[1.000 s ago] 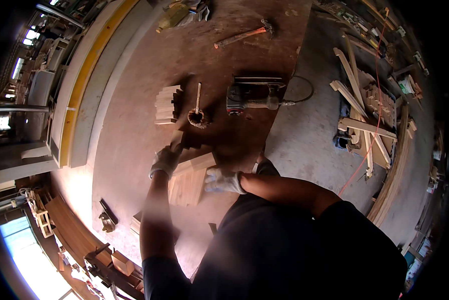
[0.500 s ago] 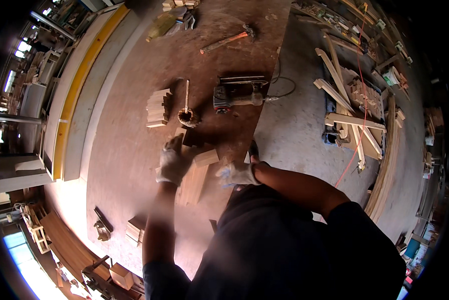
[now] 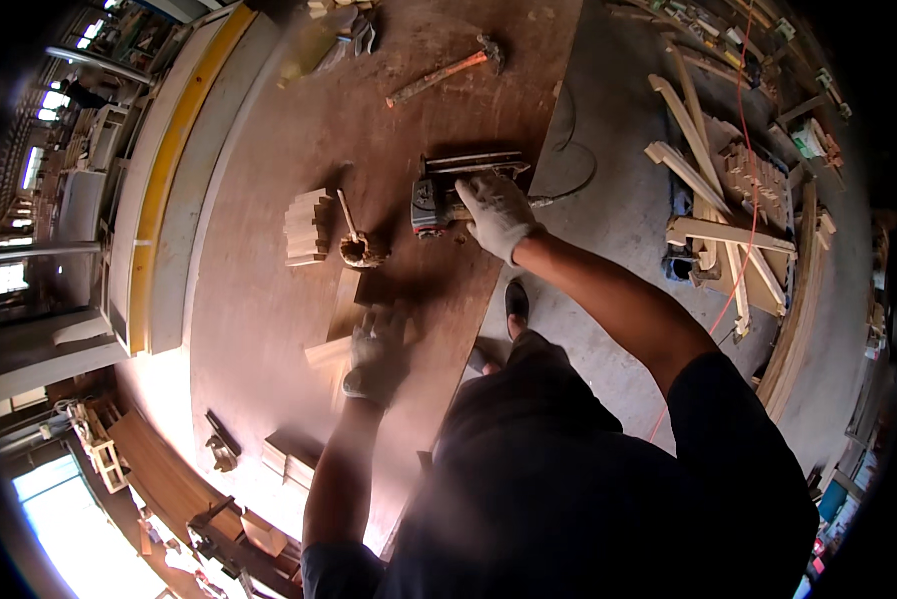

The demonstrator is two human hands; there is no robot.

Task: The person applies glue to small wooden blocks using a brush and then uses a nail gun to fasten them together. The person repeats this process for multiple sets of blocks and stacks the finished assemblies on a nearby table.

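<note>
My right hand (image 3: 498,213), in a pale work glove, closes round the handle of a grey and black nail gun (image 3: 429,207) that lies on the brown tabletop (image 3: 259,290). My gloved left hand (image 3: 377,351) lies over light wooden pieces (image 3: 331,352) nearer my body, its fingers stretched out and a little blurred. It covers part of these pieces. Just beyond it stands a small round pot (image 3: 365,251) with a stick (image 3: 346,212) in it. Left of the pot is a stack of short wooden blocks (image 3: 308,228).
A hammer (image 3: 447,78) lies farther off on the table. A hand plane (image 3: 222,441) and more wooden blocks (image 3: 287,461) are at the near left. To the right, wooden strips (image 3: 733,240) lie across a container on the floor, and a red cord (image 3: 754,200) runs past it.
My right hand has reached forward from near my body and taken hold of the nail gun. My left hand has come nearer and to the right, and the wooden pieces under it have shifted.
</note>
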